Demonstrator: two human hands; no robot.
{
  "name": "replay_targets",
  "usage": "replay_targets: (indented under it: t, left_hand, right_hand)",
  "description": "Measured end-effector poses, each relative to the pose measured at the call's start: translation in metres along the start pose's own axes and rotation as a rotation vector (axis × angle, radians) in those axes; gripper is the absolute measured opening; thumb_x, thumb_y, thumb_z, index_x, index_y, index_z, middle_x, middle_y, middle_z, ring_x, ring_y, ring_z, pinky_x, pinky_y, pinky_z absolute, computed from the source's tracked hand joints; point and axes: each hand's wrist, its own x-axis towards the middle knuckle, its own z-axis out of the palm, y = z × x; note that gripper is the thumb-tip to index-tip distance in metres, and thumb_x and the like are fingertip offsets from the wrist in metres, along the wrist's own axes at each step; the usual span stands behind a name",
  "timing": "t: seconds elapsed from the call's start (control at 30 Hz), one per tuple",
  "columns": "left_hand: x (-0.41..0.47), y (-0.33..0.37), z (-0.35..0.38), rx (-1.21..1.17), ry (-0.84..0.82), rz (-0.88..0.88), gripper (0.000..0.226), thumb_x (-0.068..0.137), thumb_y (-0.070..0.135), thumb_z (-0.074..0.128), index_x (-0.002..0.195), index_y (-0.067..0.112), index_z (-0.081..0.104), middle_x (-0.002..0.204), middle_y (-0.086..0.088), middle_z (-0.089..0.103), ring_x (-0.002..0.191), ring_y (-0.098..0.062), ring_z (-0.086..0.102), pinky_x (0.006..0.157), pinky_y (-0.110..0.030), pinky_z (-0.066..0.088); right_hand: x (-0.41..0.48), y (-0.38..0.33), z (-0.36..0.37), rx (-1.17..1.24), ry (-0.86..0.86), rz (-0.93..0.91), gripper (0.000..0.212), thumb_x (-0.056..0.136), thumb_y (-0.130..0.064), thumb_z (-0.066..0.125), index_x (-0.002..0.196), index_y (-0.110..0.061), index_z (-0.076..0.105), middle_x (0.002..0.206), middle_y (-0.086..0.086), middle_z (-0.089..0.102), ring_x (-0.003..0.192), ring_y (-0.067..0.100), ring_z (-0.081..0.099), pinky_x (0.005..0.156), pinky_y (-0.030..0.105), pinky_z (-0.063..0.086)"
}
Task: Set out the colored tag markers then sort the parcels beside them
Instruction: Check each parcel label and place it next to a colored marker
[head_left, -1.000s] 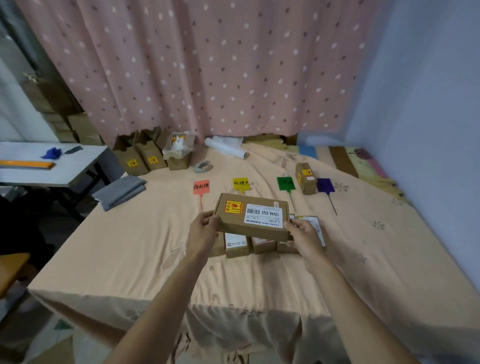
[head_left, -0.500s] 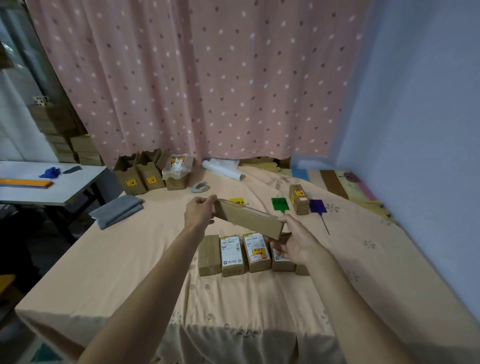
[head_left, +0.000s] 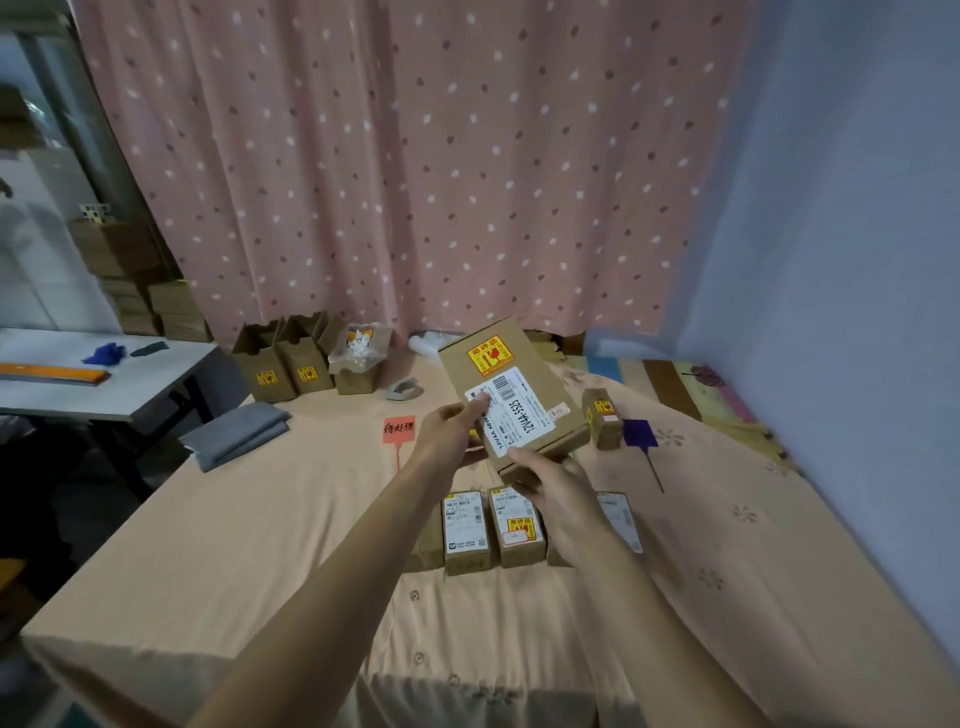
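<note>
Both hands, left (head_left: 451, 432) and right (head_left: 551, 480), grip the tilted parcel (head_left: 511, 400); bare cloth (head_left: 270, 525) lies left, probably clear

pink polka dot curtain (head_left: 415, 171) covers the whole back, plain bluish wall (head_left: 841, 208) on the right. bed's got a peach sheet (head_left: 260, 545) with little flower prints, and a striped mat (head_left: 691, 384) pokes out at the far right edge. folded grey cloth (head_left: 236, 434) sits near the left side of the sheet. tape roll (head_left: 402, 389) further back, and a crinkly plastic bag (head_left: 361, 348) stuffed in an open carton. white side table (head_left: 88, 387) off left holds an orange ruler (head_left: 52, 373) and something blue and crumpled (head_left: 104, 353). cardboard stacked (head_left: 130, 280) behind it.
</note>
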Motion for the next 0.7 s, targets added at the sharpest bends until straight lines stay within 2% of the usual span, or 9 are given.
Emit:
replay_targets:
  t: [0.13, 0.27, 0.33, 0.43, 0.53, 0.6, 0.7]
  left_hand:
    - [-0.005, 0.005, -0.005, 0.056, 0.075, 0.063, 0.040, 0.096, 0.037, 0.065, 0.128, 0.013, 0.061, 0.095, -0.004, 0.081, 0.084, -0.020, 0.079, 0.065, -0.030, 0.061]
    - [-0.011, 0.009, -0.012, 0.118, 0.092, 0.155, 0.045, 0.093, 0.041, 0.067, 0.133, 0.018, 0.062, 0.093, 0.002, 0.081, 0.083, -0.016, 0.079, 0.063, -0.027, 0.061]
    - [-0.012, 0.013, -0.014, 0.112, 0.078, 0.192, 0.044, 0.093, 0.041, 0.067, 0.133, 0.022, 0.063, 0.095, 0.003, 0.080, 0.086, -0.015, 0.078, 0.066, -0.029, 0.062]
    - [-0.014, 0.021, -0.017, 0.131, 0.065, 0.232, 0.036, 0.093, 0.042, 0.067, 0.127, 0.033, 0.066, 0.099, 0.006, 0.080, 0.092, -0.013, 0.077, 0.079, -0.036, 0.062]
    - [-0.019, 0.028, -0.019, 0.137, 0.105, 0.283, 0.021, 0.091, 0.040, 0.071, 0.111, 0.044, 0.069, 0.095, 0.010, 0.080, 0.089, -0.010, 0.076, 0.072, -0.028, 0.060]
    - [-0.022, 0.026, -0.017, 0.236, 0.148, 0.306, 0.029, 0.093, 0.037, 0.069, 0.122, 0.036, 0.067, 0.104, 0.005, 0.078, 0.093, -0.014, 0.074, 0.070, -0.027, 0.058]
    - [-0.027, 0.014, -0.011, 0.515, 0.103, 0.316, 0.044, 0.097, 0.038, 0.062, 0.139, 0.027, 0.055, 0.126, 0.000, 0.070, 0.106, -0.017, 0.069, 0.082, -0.035, 0.060]
  right_hand:
    - [-0.001, 0.001, -0.003, 0.286, 0.046, 0.090, 0.045, 0.091, -0.017, 0.071, 0.134, -0.011, 0.060, 0.126, 0.016, 0.071, 0.121, 0.033, 0.064, 0.112, 0.050, 0.046]
    - [-0.002, 0.001, -0.003, 0.364, 0.037, 0.119, 0.044, 0.088, -0.022, 0.073, 0.130, -0.012, 0.063, 0.125, 0.017, 0.071, 0.122, 0.034, 0.064, 0.112, 0.048, 0.046]
    - [-0.004, 0.001, 0.000, 0.354, 0.012, 0.107, 0.043, 0.086, -0.022, 0.074, 0.127, -0.012, 0.065, 0.122, 0.016, 0.073, 0.120, 0.031, 0.065, 0.108, 0.045, 0.049]
    - [-0.007, 0.001, 0.002, 0.296, -0.040, 0.085, 0.040, 0.079, -0.020, 0.077, 0.118, -0.013, 0.069, 0.119, 0.014, 0.075, 0.115, 0.029, 0.067, 0.098, 0.040, 0.054]
    - [-0.009, 0.004, 0.001, 0.233, -0.083, 0.071, 0.027, 0.089, -0.015, 0.072, 0.115, -0.014, 0.071, 0.120, 0.015, 0.074, 0.111, 0.027, 0.069, 0.092, 0.039, 0.056]
    - [-0.010, 0.005, 0.001, 0.177, -0.049, 0.039, 0.028, 0.091, -0.016, 0.071, 0.118, -0.014, 0.069, 0.117, 0.012, 0.076, 0.115, 0.030, 0.068, 0.095, 0.041, 0.056]
    - [-0.013, 0.006, 0.004, -0.037, 0.079, -0.078, 0.037, 0.089, -0.028, 0.075, 0.124, -0.021, 0.066, 0.118, 0.006, 0.075, 0.115, 0.031, 0.068, 0.104, 0.052, 0.052]
